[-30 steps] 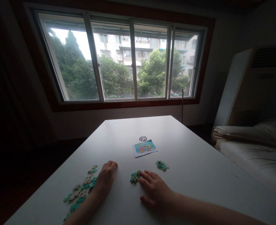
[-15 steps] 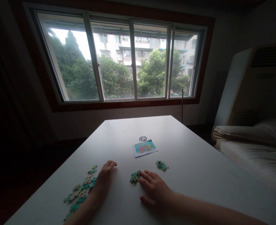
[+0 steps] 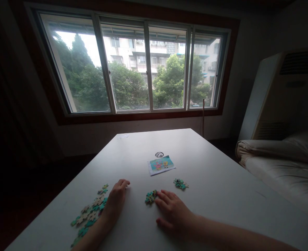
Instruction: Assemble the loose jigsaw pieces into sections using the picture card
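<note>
My right hand [image 3: 173,211] lies palm down on the white table with its fingers spread and the thumb apart. Its fingertips touch the edge of a small heap of green and teal jigsaw pieces [image 3: 151,197]. My left hand [image 3: 118,193] rests on the table further left, loosely bent, with its fingers pointing right; no object shows in it, and its palm side is hidden. Beside the left forearm spreads a long scatter of jigsaw pieces [image 3: 87,214], partly covered by the arm. Another small cluster of jigsaw pieces [image 3: 181,184] sits beyond my right hand.
A printed picture sheet [image 3: 161,165] with two cartoon figures lies mid-table, near a round dark mark [image 3: 159,154]. The white table [image 3: 154,139] narrows toward the window. A pale sofa [image 3: 279,164] stands to the right, with a tall air conditioner [image 3: 263,94] behind it.
</note>
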A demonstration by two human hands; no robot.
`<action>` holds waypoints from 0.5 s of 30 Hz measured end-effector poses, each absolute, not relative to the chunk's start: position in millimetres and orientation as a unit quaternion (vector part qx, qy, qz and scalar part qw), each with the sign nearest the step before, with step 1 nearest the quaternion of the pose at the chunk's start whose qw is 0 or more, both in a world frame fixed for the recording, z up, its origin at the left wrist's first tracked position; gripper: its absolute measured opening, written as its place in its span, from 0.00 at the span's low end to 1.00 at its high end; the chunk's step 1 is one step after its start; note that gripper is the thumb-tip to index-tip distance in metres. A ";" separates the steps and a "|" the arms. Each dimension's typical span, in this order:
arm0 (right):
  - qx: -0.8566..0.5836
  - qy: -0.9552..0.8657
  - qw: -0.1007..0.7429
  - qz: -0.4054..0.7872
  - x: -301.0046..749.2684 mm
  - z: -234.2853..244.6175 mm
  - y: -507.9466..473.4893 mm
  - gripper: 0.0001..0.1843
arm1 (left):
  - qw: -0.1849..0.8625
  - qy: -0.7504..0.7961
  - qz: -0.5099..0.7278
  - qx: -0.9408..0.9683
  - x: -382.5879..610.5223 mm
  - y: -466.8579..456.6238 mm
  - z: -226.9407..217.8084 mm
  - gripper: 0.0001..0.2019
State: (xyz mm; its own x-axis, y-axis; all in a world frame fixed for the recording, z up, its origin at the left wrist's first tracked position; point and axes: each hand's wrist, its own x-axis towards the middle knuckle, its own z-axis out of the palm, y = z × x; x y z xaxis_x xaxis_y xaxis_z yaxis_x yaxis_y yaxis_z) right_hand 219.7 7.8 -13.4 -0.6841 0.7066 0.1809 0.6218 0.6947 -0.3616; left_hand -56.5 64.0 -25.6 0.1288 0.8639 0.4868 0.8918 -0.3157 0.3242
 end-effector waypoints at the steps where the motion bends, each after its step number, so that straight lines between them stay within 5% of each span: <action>1: -0.366 -0.907 0.158 0.136 219.8 -13.2 7.8 0.31 | 0.024 -0.583 -0.305 -0.753 -55.9 63.2 -24.8 0.16; 15: -0.363 -0.887 0.253 0.130 217.4 -11.5 3.1 0.21 | 0.084 -0.562 -0.317 -0.759 -44.3 51.7 -17.7 0.16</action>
